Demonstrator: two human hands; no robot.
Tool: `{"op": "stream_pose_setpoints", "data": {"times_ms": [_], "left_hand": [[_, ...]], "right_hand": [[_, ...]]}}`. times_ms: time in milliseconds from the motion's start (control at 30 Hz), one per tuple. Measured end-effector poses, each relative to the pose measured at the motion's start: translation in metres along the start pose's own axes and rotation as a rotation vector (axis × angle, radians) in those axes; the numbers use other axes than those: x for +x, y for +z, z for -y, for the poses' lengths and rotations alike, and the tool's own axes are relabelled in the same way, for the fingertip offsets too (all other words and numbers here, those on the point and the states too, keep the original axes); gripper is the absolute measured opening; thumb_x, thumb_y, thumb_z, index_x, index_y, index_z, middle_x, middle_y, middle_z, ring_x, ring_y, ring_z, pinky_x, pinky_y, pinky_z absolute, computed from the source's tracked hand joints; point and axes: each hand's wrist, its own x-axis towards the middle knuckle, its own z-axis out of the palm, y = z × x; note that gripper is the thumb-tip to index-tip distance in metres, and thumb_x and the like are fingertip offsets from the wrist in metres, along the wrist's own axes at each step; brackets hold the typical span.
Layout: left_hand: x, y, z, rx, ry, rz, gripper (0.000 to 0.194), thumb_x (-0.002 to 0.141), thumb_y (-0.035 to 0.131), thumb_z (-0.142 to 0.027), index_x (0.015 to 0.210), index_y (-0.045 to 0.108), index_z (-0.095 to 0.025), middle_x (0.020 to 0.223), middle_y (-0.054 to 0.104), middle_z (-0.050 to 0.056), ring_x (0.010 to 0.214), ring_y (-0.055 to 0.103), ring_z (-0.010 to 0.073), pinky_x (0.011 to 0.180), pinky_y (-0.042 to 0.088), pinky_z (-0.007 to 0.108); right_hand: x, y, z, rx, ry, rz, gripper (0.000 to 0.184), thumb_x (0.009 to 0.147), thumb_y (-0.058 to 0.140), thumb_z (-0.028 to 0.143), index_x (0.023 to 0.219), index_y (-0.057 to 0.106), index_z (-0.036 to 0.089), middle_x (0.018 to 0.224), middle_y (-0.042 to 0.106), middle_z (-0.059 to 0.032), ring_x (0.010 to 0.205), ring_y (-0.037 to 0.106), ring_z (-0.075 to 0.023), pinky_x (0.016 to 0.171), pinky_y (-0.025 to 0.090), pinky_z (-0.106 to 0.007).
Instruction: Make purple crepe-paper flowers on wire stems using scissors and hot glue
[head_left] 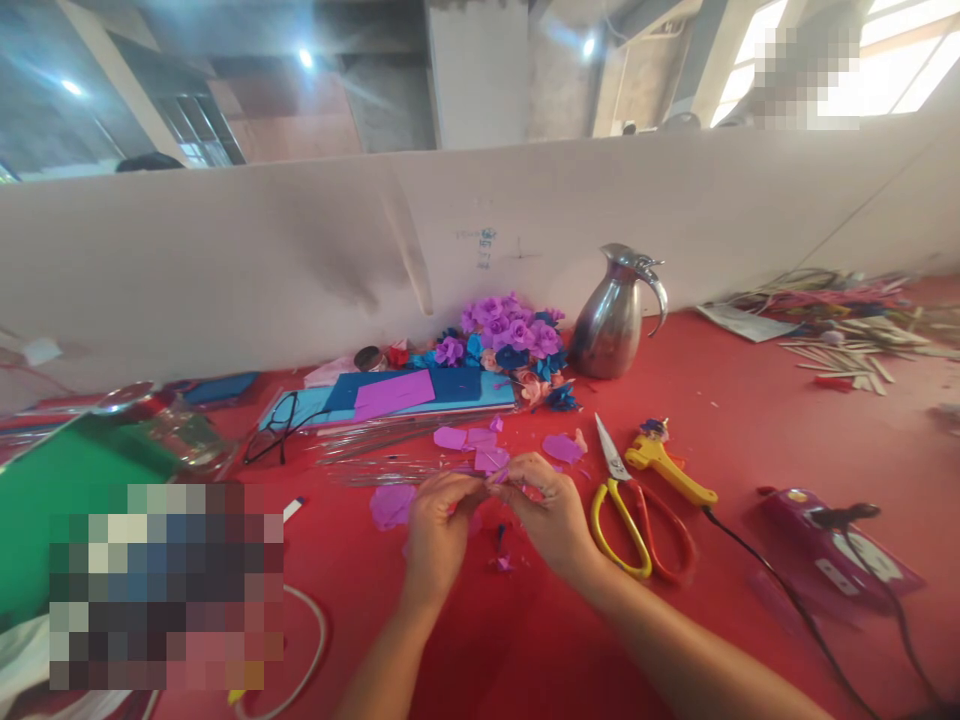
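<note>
"Purple paper piece [498, 477], where is it exactly, and what is around it?"

"It is above the middle of the red table [487, 660], between the two hands. Let me begin with the largest things. Behind the table stands a pale partition [262, 250]. On it there is some small handwriting [486, 250] in blue-green, but I cannot read it."

"And on the table?"

"Near the partition is a bunch of paper flowers [510, 335], mostly purple, some blue and pink. Just beside it, on the right, stands a metal jug [611, 320], upright; I can read no brand on it. Farther to the right lies a purple box [840, 552] with a whitish label [876, 555], too blurred for reading."

"What smaller things?"

"Scissors [613, 482] with one yellow and one red handle loop, near the right hand [544, 505]. Next to them is a yellow glue gun [667, 470]. Some loose purple petals [394, 507] lie around the left hand [442, 510]."

"How are the fingers?"

"On both hands the fingertips are pinching the small piece, and they almost meet."
</note>
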Motion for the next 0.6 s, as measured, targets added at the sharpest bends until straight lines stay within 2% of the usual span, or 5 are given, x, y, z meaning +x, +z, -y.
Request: {"op": "stream_pose_setpoints", "data": {"times_ms": [167,300,467,600], "left_hand": [[0.000,0.000,0.000,-0.033,-0.043,-0.009,0.013,0.077,0.063,-0.024,0.073,0.075,-0.026,0.074,0.072,0.003,0.072,0.063,0.0205,0.072,0.048,0.032],[0.000,0.001,-0.004,-0.081,-0.122,0.010,0.012,0.076,0.063,-0.022,0.075,0.075,-0.025,0.076,0.071,0.002,0.074,0.063,0.0194,0.074,0.048,0.030],[0.000,0.002,-0.012,-0.175,-0.318,0.094,0.011,0.074,0.063,-0.022,0.077,0.074,-0.022,0.077,0.072,0.002,0.076,0.063,0.0188,0.078,0.046,0.030],[0.002,0.001,-0.013,-0.428,-0.520,0.051,0.012,0.067,0.070,-0.026,0.077,0.072,-0.020,0.082,0.072,0.002,0.084,0.063,0.0183,0.082,0.045,0.030]], "right_hand": [[0.000,0.000,0.002,-0.004,-0.008,-0.001,0.009,0.079,0.064,0.025,0.072,0.070,0.025,0.073,0.068,-0.0025,0.074,0.061,-0.0188,0.071,0.047,-0.032],[0.002,0.000,0.003,0.035,0.099,-0.014,0.009,0.076,0.066,0.027,0.069,0.068,0.023,0.070,0.068,-0.0015,0.072,0.061,-0.0178,0.070,0.047,-0.030],[0.008,-0.004,0.002,0.159,0.292,0.074,0.019,0.074,0.067,0.035,0.082,0.069,0.018,0.082,0.071,-0.0040,0.078,0.064,-0.0185,0.075,0.048,-0.031],[0.011,-0.005,-0.003,0.316,0.356,0.069,0.030,0.074,0.066,0.043,0.092,0.067,0.018,0.088,0.070,-0.0050,0.081,0.063,-0.0173,0.076,0.049,-0.030]]}}
